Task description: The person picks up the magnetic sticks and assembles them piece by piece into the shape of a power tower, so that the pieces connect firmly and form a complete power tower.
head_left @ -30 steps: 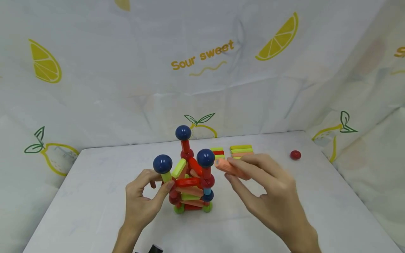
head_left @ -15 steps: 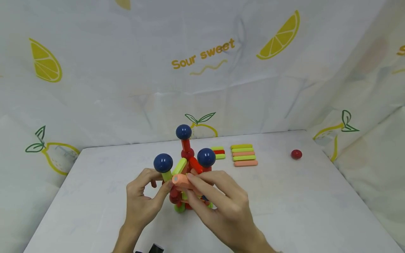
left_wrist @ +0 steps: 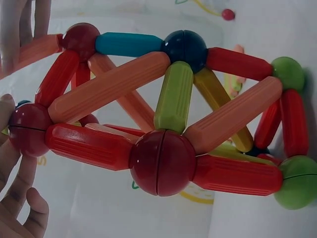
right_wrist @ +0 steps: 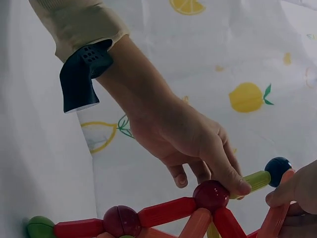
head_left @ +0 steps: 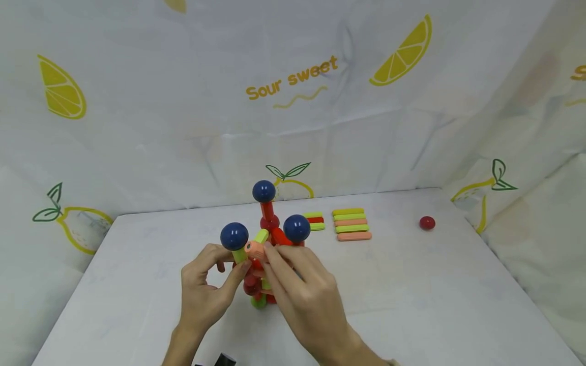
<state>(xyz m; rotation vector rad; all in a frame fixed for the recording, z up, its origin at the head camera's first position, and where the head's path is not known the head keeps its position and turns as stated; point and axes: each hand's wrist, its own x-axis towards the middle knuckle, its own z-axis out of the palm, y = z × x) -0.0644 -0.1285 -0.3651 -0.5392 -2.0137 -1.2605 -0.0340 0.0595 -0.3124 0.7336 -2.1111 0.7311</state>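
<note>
My left hand [head_left: 206,284] grips the tower of magnetic rods and balls at its near left post. In the right wrist view its thumb lies along the yellow-green rod [right_wrist: 256,181], just above a dark red ball [right_wrist: 211,195]. An orange magnetic rod [head_left: 254,250] is pinched between the thumb and fingers of my right hand [head_left: 313,300]. Its free end points at the left post, beside the left blue ball [head_left: 234,236]. In the left wrist view, the rod's other end is right at the upper red ball [left_wrist: 80,40]. My right hand hides much of the tower's front.
Behind the tower, several orange and yellow-green rods [head_left: 353,236] lie in a row, with a shorter group of rods [head_left: 316,220] left of them. One loose red ball [head_left: 427,222] rests at the back right. A black object [head_left: 225,360] shows at the table's front edge.
My right hand has moved left with the orange rod, from the tower's right side to its front. The rod's free end then rose slightly toward the left post. My left hand has stayed put.
</note>
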